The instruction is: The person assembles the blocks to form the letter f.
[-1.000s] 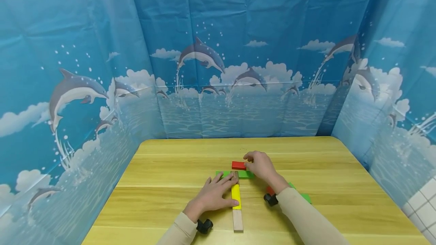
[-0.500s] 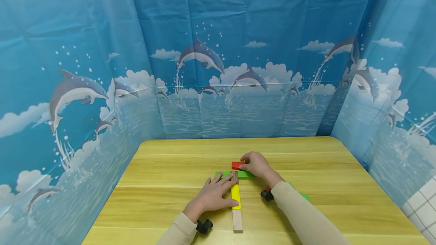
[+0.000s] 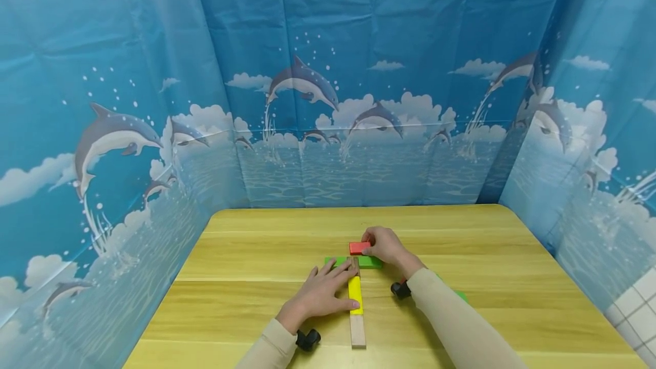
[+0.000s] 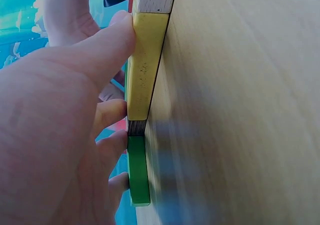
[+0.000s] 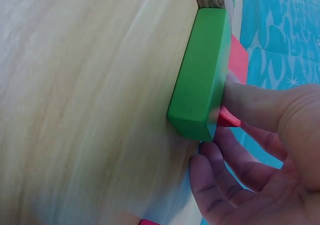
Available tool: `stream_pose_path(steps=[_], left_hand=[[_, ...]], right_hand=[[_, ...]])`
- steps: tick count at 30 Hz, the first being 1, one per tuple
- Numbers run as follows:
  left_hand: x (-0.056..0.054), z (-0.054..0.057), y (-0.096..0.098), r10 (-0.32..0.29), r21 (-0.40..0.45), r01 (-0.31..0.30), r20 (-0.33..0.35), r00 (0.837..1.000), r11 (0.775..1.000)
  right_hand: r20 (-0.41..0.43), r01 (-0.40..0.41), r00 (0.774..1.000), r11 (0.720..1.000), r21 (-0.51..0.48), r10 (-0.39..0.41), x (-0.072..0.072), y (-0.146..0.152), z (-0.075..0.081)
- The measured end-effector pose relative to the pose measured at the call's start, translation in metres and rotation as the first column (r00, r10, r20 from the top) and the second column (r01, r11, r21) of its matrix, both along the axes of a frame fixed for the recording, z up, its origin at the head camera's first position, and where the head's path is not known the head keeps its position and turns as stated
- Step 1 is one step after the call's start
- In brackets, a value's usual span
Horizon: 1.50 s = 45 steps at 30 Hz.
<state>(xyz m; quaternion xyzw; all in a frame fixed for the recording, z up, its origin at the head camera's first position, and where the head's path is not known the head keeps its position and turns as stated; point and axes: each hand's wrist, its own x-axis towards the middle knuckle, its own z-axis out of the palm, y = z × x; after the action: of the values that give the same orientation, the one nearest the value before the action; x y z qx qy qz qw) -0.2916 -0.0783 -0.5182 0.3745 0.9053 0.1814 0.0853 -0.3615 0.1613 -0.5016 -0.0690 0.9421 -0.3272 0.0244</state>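
In the head view, a line of wooden blocks runs up the table: a pale block (image 3: 357,332), a yellow block (image 3: 356,289) and a dark brown block (image 3: 353,262). Green blocks flank the brown one, the left (image 3: 335,262) partly under fingers, the right (image 3: 371,262) uncovered. My left hand (image 3: 319,295) lies with spread fingers across the line, its thumb on the yellow block and fingertips on the brown and left green blocks. Just beyond them, my right hand (image 3: 388,248) pinches the right end of a red block (image 3: 356,248) between thumb and fingers.
Another green block (image 3: 460,296) shows beside my right sleeve (image 3: 451,312), which hides part of a small pile with red in it. The wooden table (image 3: 246,255) ends at a blue dolphin curtain (image 3: 328,169) on its far side.
My right hand has moved slightly left and closed its thumb and fingers on the red block, whose top now looks brighter and a little tilted. The left hand stays put.
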Motion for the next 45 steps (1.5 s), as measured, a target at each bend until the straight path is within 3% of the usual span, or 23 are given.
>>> stream_pose_path(steps=[8,14,22,28,39,45], left_hand=[[-0.001,0.003,-0.001,0.01,-0.006,-0.01,0.006,1.0,1.0],[0.008,-0.004,-0.005,0.009,-0.007,-0.009,0.033,0.999,1.0],[0.01,-0.006,-0.004,0.02,-0.002,-0.02,0.062,0.998,1.0],[0.005,-0.006,-0.002,0.009,0.001,-0.009,0.041,0.999,1.0],[-0.001,-0.003,0.001,-0.001,0.009,0.001,0.02,1.0,1.0],[-0.003,-0.001,0.0,0.007,0.008,-0.007,0.019,1.0,1.0]], right_hand=[[0.03,0.002,1.0,0.991,-0.134,0.003,-0.001,0.003,0.0],[0.067,-0.021,0.997,0.979,-0.201,0.035,0.009,0.003,-0.01],[0.045,-0.012,0.999,0.975,-0.223,0.023,0.01,0.002,-0.011],[0.013,0.006,1.0,0.958,-0.286,-0.003,0.007,0.002,-0.006],[-0.057,0.012,0.998,0.962,-0.273,-0.028,0.0,0.001,0.009],[-0.057,-0.026,0.998,0.971,-0.238,0.012,-0.003,-0.003,0.011]])
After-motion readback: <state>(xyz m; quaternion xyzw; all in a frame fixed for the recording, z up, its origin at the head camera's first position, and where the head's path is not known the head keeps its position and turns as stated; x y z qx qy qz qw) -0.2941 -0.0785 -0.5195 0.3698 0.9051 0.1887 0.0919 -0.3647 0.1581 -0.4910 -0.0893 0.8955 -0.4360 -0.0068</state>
